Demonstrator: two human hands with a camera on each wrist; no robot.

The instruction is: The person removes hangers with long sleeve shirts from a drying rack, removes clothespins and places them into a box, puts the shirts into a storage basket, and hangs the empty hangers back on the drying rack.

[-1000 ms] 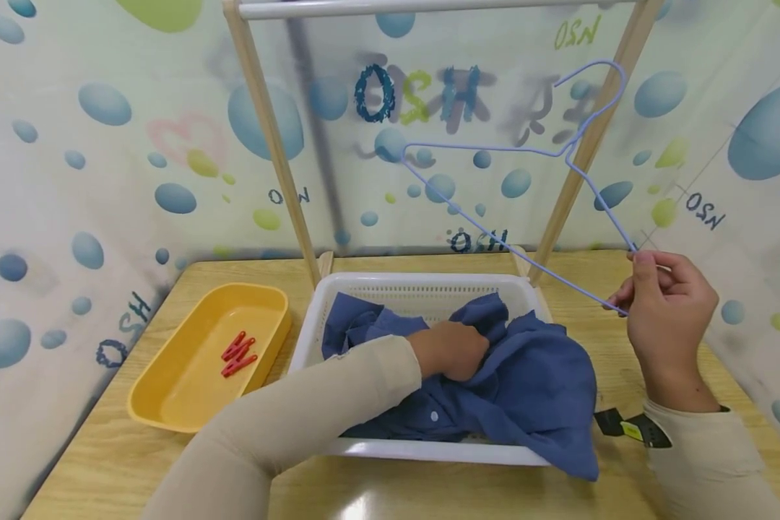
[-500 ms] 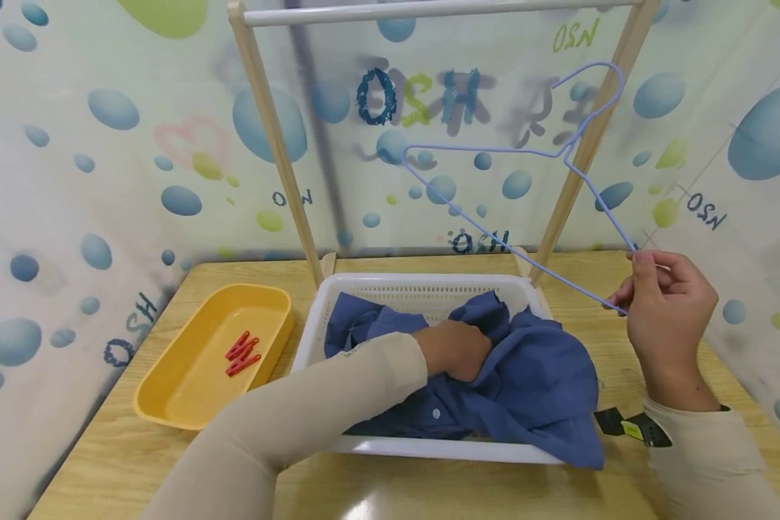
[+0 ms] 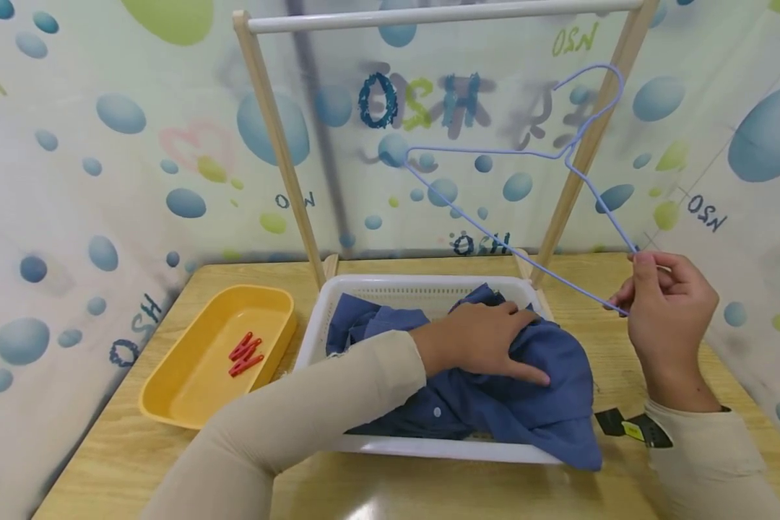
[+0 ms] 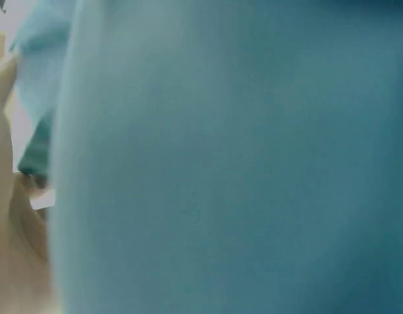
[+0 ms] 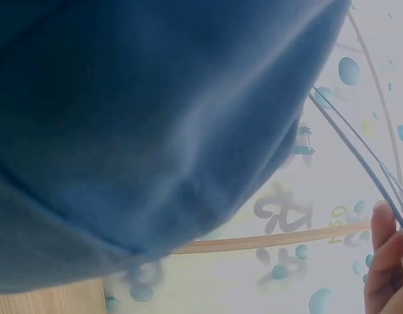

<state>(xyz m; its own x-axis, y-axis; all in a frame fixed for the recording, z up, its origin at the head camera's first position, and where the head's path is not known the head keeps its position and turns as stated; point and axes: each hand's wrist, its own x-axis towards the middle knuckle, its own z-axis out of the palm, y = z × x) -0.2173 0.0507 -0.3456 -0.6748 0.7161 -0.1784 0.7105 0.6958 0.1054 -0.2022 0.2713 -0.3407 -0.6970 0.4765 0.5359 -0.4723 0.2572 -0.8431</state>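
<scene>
A crumpled blue shirt [image 3: 546, 404] with a white button lies in a white plastic basket [image 3: 422, 449], part of it draped over the right front rim. My left hand [image 3: 481, 339] rests on the shirt, fingers spread and thumb pointing right. Blue cloth fills most of the left wrist view. To the right of the basket, my right hand [image 3: 672, 318] pinches one corner of a light blue wire hanger [image 3: 481, 227], holding it raised with the hook up. In the right wrist view, the fingers [image 5: 385, 258] on the hanger show beyond a large fold of blue cloth.
A yellow tray [image 3: 182, 383] with several red clothespins [image 3: 243, 354] stands left of the basket. Behind it rises a wooden rack [image 3: 279, 144] with a white crossbar [image 3: 442, 14]. A patterned sheet backs the wooden table [image 3: 325, 491].
My left hand has let go of the bunched shirt cloth, spread its fingers and shifted a little right over it. My right hand and the hanger have hardly moved.
</scene>
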